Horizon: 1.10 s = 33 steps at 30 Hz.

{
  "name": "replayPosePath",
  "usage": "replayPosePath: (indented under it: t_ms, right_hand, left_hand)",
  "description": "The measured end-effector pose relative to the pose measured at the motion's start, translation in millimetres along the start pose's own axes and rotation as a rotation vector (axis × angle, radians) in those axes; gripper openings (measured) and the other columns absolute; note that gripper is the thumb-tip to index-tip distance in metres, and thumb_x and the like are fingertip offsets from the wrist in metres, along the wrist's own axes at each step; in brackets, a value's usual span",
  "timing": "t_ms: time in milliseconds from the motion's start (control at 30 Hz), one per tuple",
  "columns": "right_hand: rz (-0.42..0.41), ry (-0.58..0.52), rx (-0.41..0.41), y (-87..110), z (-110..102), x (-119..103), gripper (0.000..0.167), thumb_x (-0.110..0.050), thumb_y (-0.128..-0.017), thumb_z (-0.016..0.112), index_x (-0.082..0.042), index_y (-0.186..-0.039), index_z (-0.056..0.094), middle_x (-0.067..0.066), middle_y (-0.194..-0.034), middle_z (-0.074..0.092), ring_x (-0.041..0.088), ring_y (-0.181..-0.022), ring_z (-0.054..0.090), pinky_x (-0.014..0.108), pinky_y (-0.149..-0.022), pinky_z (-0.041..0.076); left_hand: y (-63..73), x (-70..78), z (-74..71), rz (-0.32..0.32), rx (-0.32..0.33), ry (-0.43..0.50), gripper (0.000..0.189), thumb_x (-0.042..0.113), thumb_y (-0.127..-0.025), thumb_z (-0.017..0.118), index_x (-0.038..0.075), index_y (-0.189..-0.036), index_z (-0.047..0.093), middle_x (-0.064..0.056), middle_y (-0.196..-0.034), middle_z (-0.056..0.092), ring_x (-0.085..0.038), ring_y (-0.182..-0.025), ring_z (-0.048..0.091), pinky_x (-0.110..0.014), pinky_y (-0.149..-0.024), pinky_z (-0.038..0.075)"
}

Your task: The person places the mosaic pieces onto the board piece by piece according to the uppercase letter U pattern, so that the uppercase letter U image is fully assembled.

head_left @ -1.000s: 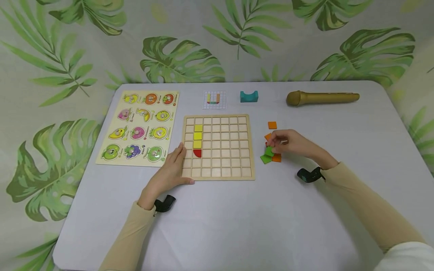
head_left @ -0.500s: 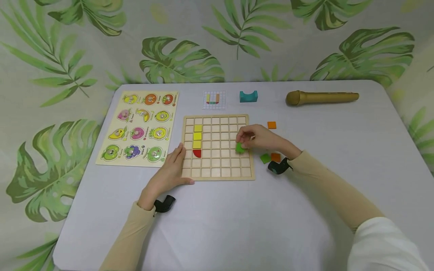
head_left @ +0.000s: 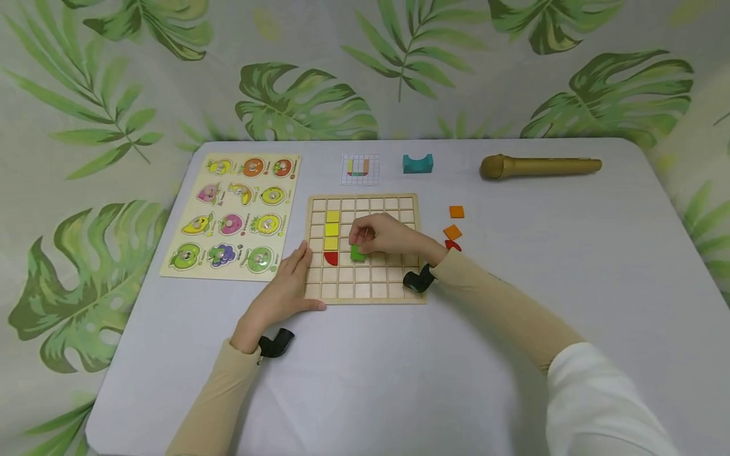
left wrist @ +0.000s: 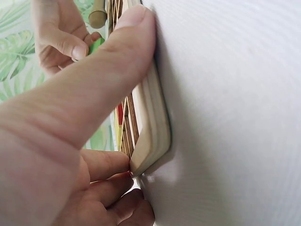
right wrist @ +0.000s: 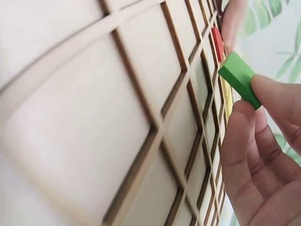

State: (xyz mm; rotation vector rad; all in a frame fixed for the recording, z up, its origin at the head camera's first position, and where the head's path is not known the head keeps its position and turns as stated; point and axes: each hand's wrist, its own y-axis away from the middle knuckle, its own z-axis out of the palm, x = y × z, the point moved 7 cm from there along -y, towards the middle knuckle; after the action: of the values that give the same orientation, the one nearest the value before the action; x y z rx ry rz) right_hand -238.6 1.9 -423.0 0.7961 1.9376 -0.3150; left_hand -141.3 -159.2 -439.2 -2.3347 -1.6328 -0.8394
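A wooden grid board point(head_left: 378, 289) lies on the table in the head view. Three yellow square tiles point(head_left: 332, 229) form a column at its left, with a red quarter-round piece point(head_left: 331, 258) just below them. My right hand point(head_left: 388, 237) pinches a green square tile point(right wrist: 239, 75) between thumb and fingers, close over the board, right of the red piece. The tile is tilted in the right wrist view. My left hand point(head_left: 282, 288) rests at the board's near left corner, fingers along the left side and thumb point(left wrist: 113, 56) against the front edge.
Right of the board lie orange tiles point(head_left: 456, 211) and a red piece point(head_left: 452, 245); my right sleeve covers the spot below them. Behind stand a pattern card point(head_left: 360, 169), a teal block point(head_left: 418, 164) and a brown microphone-shaped object point(head_left: 538, 166). A fruit puzzle board point(head_left: 228, 215) lies left.
My right hand has carried the green tile left from the loose pieces to over the middle of the board. My left hand has stayed at the board's corner.
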Motion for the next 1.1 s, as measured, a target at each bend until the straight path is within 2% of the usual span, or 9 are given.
replayPosePath:
  t_ms: [200,300,500,700,767,867,1100]
  right_hand:
    - [-0.007,0.049,-0.015,-13.8,13,-3,0.012,0.005,-0.083,0.066,-0.005,-0.090,0.066,0.004,-0.082,0.061,0.018,-0.077,0.055,0.026,-0.071,0.047]
    - [-0.001,0.115,-0.014,-17.2,18,-4,0.012,0.005,-0.084,0.063,-0.006,-0.090,0.065,0.003,-0.080,0.060,0.017,-0.077,0.053,0.025,-0.071,0.045]
    - [0.037,0.205,-0.005,-17.2,24,-9,0.011,0.003,-0.086,0.061,-0.008,-0.088,0.065,0.002,-0.078,0.058,0.016,-0.076,0.051,0.025,-0.069,0.043]
    - [-0.001,0.304,-0.017,-14.9,28,-17,0.010,0.004,-0.085,0.062,-0.005,-0.087,0.064,0.002,-0.077,0.055,0.016,-0.073,0.049,0.025,-0.065,0.041]
    - [-0.008,0.282,-0.012,-12.8,27,-17,0.010,0.004,-0.085,0.061,-0.005,-0.088,0.064,0.003,-0.079,0.056,0.017,-0.074,0.049,0.025,-0.066,0.042]
    - [0.017,0.193,0.007,-6.6,21,-10,0.010,0.002,-0.086,0.061,-0.006,-0.092,0.064,0.004,-0.082,0.059,0.016,-0.077,0.052,0.026,-0.068,0.045]
    - [0.008,0.022,0.038,22.0,-9,10,0.009,-0.001,-0.087,0.065,-0.003,-0.096,0.065,0.005,-0.090,0.063,0.019,-0.084,0.057,0.030,-0.079,0.048]
  left_hand:
    - [-0.5,0.1,0.2,0.006,-0.005,-0.002,0.109,0.030,-0.073,0.084,-0.015,-0.145,0.017,-0.027,-0.155,0.005,-0.042,-0.140,0.013,-0.048,-0.111,0.021]
    - [-1.6,-1.0,1.6,0.014,-0.005,-0.004,0.109,0.031,-0.072,0.084,-0.014,-0.145,0.017,-0.027,-0.155,0.005,-0.042,-0.140,0.013,-0.048,-0.111,0.022]
    - [-1.9,-1.6,1.6,0.013,-0.006,-0.016,0.110,0.032,-0.072,0.084,-0.014,-0.145,0.017,-0.027,-0.155,0.005,-0.042,-0.140,0.014,-0.048,-0.110,0.023]
    - [-0.6,-1.8,1.2,0.003,-0.004,-0.009,0.109,0.031,-0.072,0.084,-0.015,-0.145,0.018,-0.027,-0.155,0.005,-0.043,-0.140,0.013,-0.048,-0.110,0.023]
    - [-0.9,-1.6,1.3,0.005,-0.001,-0.010,0.109,0.031,-0.072,0.084,-0.015,-0.145,0.018,-0.027,-0.155,0.006,-0.043,-0.139,0.014,-0.049,-0.110,0.023]
    - [-1.3,-1.4,1.7,0.004,-0.002,-0.012,0.109,0.031,-0.072,0.084,-0.015,-0.145,0.018,-0.027,-0.155,0.006,-0.042,-0.140,0.013,-0.048,-0.110,0.023]
    - [-1.8,-1.1,1.6,0.001,0.000,-0.003,0.110,0.030,-0.071,0.085,-0.014,-0.145,0.018,-0.026,-0.155,0.005,-0.042,-0.140,0.013,-0.048,-0.111,0.022]
